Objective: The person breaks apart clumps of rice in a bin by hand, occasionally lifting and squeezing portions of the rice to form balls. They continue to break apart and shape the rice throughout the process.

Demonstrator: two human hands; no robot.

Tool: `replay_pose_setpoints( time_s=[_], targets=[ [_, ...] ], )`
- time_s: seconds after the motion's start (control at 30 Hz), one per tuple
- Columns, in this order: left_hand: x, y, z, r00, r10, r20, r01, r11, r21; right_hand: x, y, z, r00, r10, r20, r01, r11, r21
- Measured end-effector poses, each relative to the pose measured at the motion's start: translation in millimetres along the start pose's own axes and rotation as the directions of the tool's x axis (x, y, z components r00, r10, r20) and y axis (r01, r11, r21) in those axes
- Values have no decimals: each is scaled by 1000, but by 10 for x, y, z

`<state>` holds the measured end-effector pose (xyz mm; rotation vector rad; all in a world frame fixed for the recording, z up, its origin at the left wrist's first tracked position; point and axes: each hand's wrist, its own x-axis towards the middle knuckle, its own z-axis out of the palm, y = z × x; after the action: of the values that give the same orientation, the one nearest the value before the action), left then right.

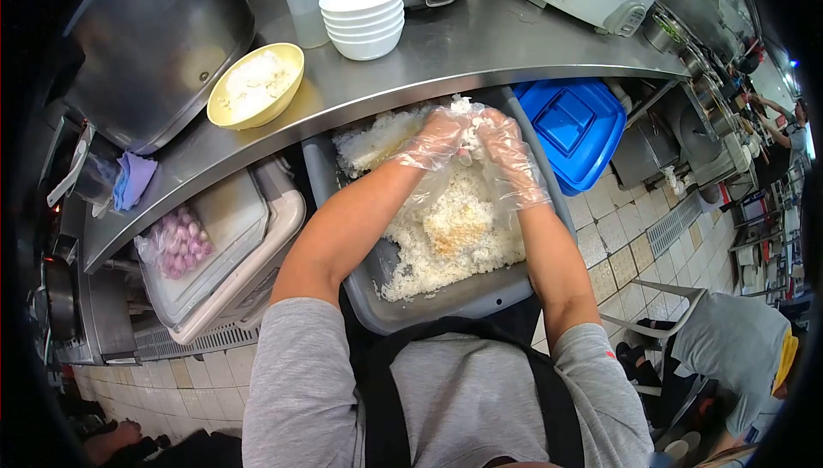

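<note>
A: Where are the person's hands?

B: Both are over the far part of the grey tub [429, 316], in clear plastic gloves. The left hand [435, 137] and the right hand [502, 135] are close together, fingers curled in.

A: Gripping anything?

B: Yes, a clump of rice [466, 132] is held between the two, with some grains showing at the fingertips. How hard they press cannot be told.

A: And the rest of the rice?

B: It lies in a loose heap [489, 264] on the tub's floor, with a light brown patch [459, 230] on top, nearer the person than the hands. Clear plastic [381, 138] with rice against it sits in the tub's far left corner.

A: What stands around the tub?

B: Beyond it runs a steel counter [489, 44]. Past the tub's far left corner, that counter bears a yellow bowl [273, 115] of rice, a stack of white bowls [363, 29], a bottle [302, 12] with a blue cap and a big metal pot [154, 48].

A: To the tub's sides?

B: On its right, a blue lid [574, 134]; on its left, a bag of pinkish bulbs [178, 245]. Well to the tub's right, another person [737, 348] bends forward.
</note>
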<state>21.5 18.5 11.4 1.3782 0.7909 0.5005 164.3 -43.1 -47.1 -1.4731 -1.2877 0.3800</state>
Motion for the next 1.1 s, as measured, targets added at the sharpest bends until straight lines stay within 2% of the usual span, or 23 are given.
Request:
replay_pose_setpoints(
  time_s=[0.03, 0.07, 0.13, 0.17, 0.23, 0.27, 0.3, 0.37, 0.4, 0.43, 0.47, 0.5, 0.6, 0.63, 0.73, 0.77, 0.87, 0.97, 1.07, 1.1],
  targets=[
    [4, -7, 8, 1000, 17, -7, -16, 999, 41, 5, -89, -61, 997, 75, 15, -74, 995, -67],
    [21, -33, 21, 999, 34, -14, -33, 996, 81, 5, -122, -95, 984, 176, 18, -176, 979, 102],
    [148, -186, -26, 993, 118, 31, -122, 969, 215, -2, -142, -162, 928, 366, 75, -362, 831, 421],
    [313, -329, -99, 980, 178, 92, -198, 932, 303, 34, -23, -186, 945, 326, 23, -308, 865, 397],
    [191, -145, -98, 995, -83, 48, 65, 951, 301, 27, -197, -175, 924, 367, 108, -317, 576, 754],
    [160, -156, -94, 991, -122, 58, 114, 985, 129, 25, -291, -155, 916, 370, 154, -301, 379, 875],
    [141, -169, -98, 984, -160, 73, 163, 985, -48, 8, -328, -128, 926, 281, 252, -327, 264, 907],
    [173, -215, -84, 979, -184, 90, 204, 923, -327, -38, -445, 53, 882, 372, 289, -445, 458, 770],
    [187, -217, -105, 975, -175, 138, 213, 914, -346, -74, -508, 125, 857, 420, 297, -499, 539, 678],
    [195, -221, -147, 969, -165, 185, 224, 903, -366, -157, -625, 139, 900, 305, 312, -428, 756, 495],
    [198, -235, -172, 961, -155, 230, 236, 891, -387, -226, -710, 137, 914, 192, 358, -302, 911, 283],
    [212, -269, -175, 968, -142, 209, 203, 929, -309, -193, -457, 214, 954, -105, 281, 149, 979, -138],
    [253, -333, -148, 984, -67, 166, 84, 992, -96, -194, -198, 273, 936, -99, 337, 202, 937, -287],
    [239, -330, -120, 987, -29, 158, 37, 998, -52, -210, -316, 201, 936, 66, 345, 16, 973, -232],
    [118, -212, -79, 968, -109, 225, 112, 994, 0, -151, -121, 179, 951, 81, 299, -19, 978, -206],
    [104, -197, -72, 972, -95, 214, 96, 995, 7, -152, -80, 163, 960, 85, 268, -36, 982, -183],
    [80, -165, -73, 983, -50, 176, 46, 999, 29, -116, -240, 70, 975, -3, 223, 41, 985, -167],
    [140, -213, -54, 995, -45, 89, 37, 995, 95, -54, 23, 145, 988, -95, 122, 105, 992, -75],
    [133, -190, -42, 999, -33, 23, 30, 990, 135, -98, -177, 83, 992, -111, 66, 123, 968, -219],
    [126, -187, -49, 1000, -29, -3, 30, 989, 142, -102, -217, 74, 993, -108, 53, 117, 974, -195]
  ],
)
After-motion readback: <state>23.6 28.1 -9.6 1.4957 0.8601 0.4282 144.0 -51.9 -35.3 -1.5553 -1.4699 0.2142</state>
